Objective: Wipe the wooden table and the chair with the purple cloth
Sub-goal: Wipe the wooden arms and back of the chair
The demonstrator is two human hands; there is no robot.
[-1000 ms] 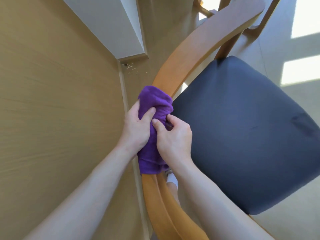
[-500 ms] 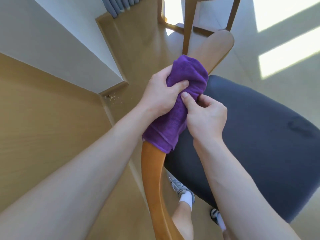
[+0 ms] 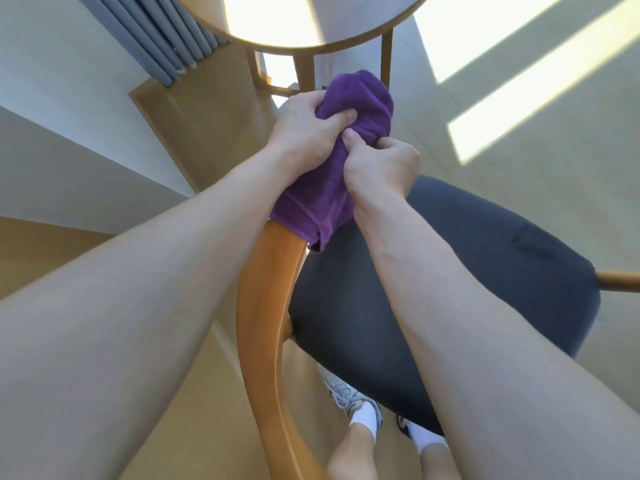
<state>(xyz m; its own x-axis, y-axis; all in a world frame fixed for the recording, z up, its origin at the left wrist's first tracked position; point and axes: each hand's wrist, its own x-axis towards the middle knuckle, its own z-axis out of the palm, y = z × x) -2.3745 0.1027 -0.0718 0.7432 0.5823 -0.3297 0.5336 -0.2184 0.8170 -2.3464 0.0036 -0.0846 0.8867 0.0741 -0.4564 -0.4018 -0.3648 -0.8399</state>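
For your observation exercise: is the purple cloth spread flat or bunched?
Bunched: the purple cloth wraps the chair's backrest rail, gripped by both hands.

One purple cloth is showing; two hands, left hand and right hand, are gripping it; one chair, one round table and two shoes are showing.

Fuzzy purple cloth, smooth wooden chair

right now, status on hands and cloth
Left hand and right hand both grip the purple cloth. Cloth wrapped round far end of chair backrest rail. Nothing in the way.
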